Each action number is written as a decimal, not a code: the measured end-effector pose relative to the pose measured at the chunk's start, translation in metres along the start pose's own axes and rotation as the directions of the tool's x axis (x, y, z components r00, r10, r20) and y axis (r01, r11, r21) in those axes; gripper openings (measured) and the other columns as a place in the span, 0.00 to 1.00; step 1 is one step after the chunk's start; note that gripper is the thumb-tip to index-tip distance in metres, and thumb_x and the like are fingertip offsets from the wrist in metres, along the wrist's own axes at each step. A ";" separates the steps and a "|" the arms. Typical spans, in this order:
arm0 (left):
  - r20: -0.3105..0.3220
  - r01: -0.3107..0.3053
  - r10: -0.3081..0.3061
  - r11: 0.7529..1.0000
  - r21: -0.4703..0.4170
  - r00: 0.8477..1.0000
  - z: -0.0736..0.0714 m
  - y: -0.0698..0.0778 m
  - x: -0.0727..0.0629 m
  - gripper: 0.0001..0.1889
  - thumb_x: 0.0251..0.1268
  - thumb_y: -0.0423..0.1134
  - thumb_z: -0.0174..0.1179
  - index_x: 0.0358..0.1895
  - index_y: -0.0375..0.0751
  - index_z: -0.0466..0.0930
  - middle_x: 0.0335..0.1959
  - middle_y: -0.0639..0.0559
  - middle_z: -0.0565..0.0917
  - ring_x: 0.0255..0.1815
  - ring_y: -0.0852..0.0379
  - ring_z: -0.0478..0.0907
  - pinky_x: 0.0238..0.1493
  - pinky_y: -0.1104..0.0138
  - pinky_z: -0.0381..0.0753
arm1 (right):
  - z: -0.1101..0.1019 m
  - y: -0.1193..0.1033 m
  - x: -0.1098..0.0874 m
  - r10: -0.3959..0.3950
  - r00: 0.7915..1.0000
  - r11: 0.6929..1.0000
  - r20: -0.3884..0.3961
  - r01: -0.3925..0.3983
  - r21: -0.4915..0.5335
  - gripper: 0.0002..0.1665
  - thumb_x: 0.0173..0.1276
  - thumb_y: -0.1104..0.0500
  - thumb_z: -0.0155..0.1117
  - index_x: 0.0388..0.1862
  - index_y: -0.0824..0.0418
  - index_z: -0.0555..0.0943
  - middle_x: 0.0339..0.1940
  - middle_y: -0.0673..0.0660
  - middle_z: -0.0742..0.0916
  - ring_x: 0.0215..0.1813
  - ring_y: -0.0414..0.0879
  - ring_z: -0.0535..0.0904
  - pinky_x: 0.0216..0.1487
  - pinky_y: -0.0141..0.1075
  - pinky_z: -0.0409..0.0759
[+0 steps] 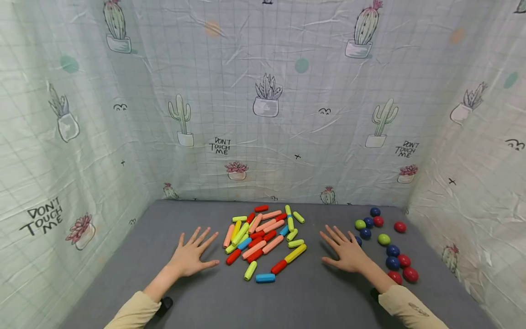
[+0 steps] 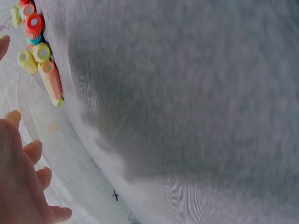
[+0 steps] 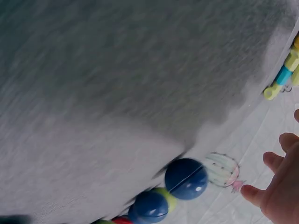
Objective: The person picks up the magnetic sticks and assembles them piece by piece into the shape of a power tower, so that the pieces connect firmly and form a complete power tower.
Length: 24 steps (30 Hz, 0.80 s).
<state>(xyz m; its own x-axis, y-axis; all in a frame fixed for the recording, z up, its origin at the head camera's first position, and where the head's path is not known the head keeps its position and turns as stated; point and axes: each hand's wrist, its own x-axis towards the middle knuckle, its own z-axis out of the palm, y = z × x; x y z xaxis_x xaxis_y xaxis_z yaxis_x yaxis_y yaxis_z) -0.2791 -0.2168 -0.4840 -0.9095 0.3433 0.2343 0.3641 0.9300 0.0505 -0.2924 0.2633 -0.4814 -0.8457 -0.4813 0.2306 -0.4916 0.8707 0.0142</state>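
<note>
My left hand [image 1: 192, 254] is held with fingers spread and holds nothing, just left of a pile of short coloured plastic sticks [image 1: 254, 249]. The sticks are red, pink, yellow, lime and blue, some joined end to end. Nearest me lie a blue stick [image 1: 265, 278], a lime stick [image 1: 250, 270] and a red-and-yellow pair [image 1: 296, 253]. On the pile's other side, my right hand [image 1: 347, 252] spreads its fingers, also holding nothing. Glossy balls in red, blue and green lie beyond it; one blue ball [image 3: 186, 178] shows near that hand's fingers in the right wrist view.
A grey table [image 1: 296, 301] carries everything. Cloth sheeting [image 1: 271, 137] printed with potted cacti hangs behind it and along both sides. The balls spread toward the right edge, with a red ball [image 1: 410, 274] near the front of that group.
</note>
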 end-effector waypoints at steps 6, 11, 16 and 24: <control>0.026 -0.025 0.025 0.999 -0.026 0.999 -0.001 0.008 0.001 0.43 0.46 0.71 0.51 0.68 0.60 0.53 0.70 0.50 0.56 0.70 0.42 0.50 0.60 0.35 0.43 | -0.001 0.013 -0.008 0.007 1.000 1.000 -0.029 -0.007 0.013 0.42 0.57 0.38 0.57 0.67 0.53 0.61 0.70 0.57 0.62 0.69 0.58 0.57 0.60 0.63 0.53; 0.008 -0.066 0.066 0.997 -0.032 0.998 -0.006 0.016 0.003 0.43 0.47 0.71 0.50 0.68 0.60 0.53 0.70 0.52 0.55 0.70 0.44 0.50 0.60 0.36 0.44 | -0.005 0.025 -0.015 0.009 0.998 1.000 -0.070 -0.008 0.010 0.40 0.57 0.42 0.59 0.66 0.54 0.62 0.68 0.57 0.65 0.67 0.58 0.61 0.59 0.63 0.55; 0.001 -0.114 0.114 0.992 -0.050 0.993 -0.010 0.028 0.006 0.42 0.48 0.70 0.50 0.67 0.58 0.55 0.70 0.52 0.56 0.70 0.44 0.51 0.61 0.37 0.44 | -0.010 0.037 -0.022 0.023 0.995 1.000 -0.098 -0.021 0.019 0.39 0.57 0.44 0.60 0.66 0.56 0.63 0.67 0.58 0.67 0.66 0.58 0.61 0.58 0.63 0.55; 0.002 -0.213 0.214 0.975 -0.070 0.977 -0.011 0.053 0.015 0.41 0.49 0.67 0.53 0.68 0.60 0.53 0.70 0.50 0.56 0.70 0.44 0.51 0.61 0.37 0.45 | -0.012 0.048 -0.029 0.036 0.985 0.999 -0.167 -0.034 0.017 0.39 0.57 0.47 0.62 0.66 0.54 0.63 0.66 0.57 0.68 0.64 0.58 0.63 0.57 0.61 0.56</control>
<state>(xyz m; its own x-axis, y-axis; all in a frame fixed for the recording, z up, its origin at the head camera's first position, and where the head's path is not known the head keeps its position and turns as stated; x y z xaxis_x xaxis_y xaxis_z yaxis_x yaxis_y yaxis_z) -0.2709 -0.1636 -0.4670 -0.8112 0.5344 0.2373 0.5626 0.8240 0.0673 -0.2890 0.3197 -0.4752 -0.8163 -0.4260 0.3901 -0.4665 0.8844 -0.0105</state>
